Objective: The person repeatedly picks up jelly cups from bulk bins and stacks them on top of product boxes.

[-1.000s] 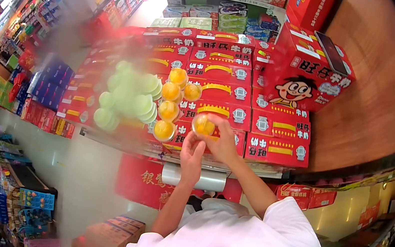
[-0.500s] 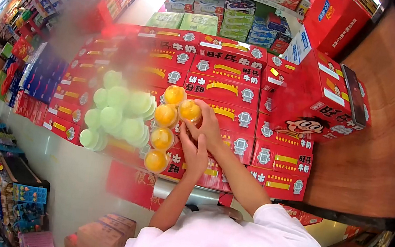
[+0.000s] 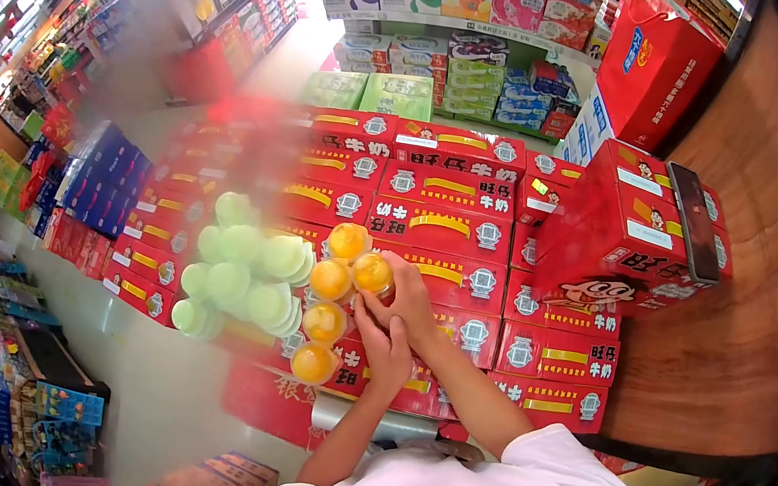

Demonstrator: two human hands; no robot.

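The held orange cup (image 3: 373, 273) is a small, round, clear container with a glossy yellow-orange filling, which shows through its wall and is brightest near the middle. It lies above the red cartons (image 3: 435, 266), at the upper right of a column of four similar orange cups (image 3: 331, 280), close beside the upper two. The fingers of the right hand (image 3: 410, 304) are closed around its right and lower sides. The left hand (image 3: 389, 354) reaches up from below, its fingers extended and close together, their tips just beneath the cup; whether they touch or grip it cannot be told. Left of the column lie pale green round pieces (image 3: 233, 266), clustered and partly overlapping like stacked discs. A dark phone (image 3: 695, 221) rests on top of a larger red box (image 3: 615, 225) at the right. The underside of the held cup and part of its right edge are hidden by the fingers, and the hands overlap, so that some fingertips cannot be separated. A hazy blur veils the left part of the view and softens the outlines of the green pieces; their exact number cannot be read. The white sleeve (image 3: 565, 477) is cut off by the lower border.
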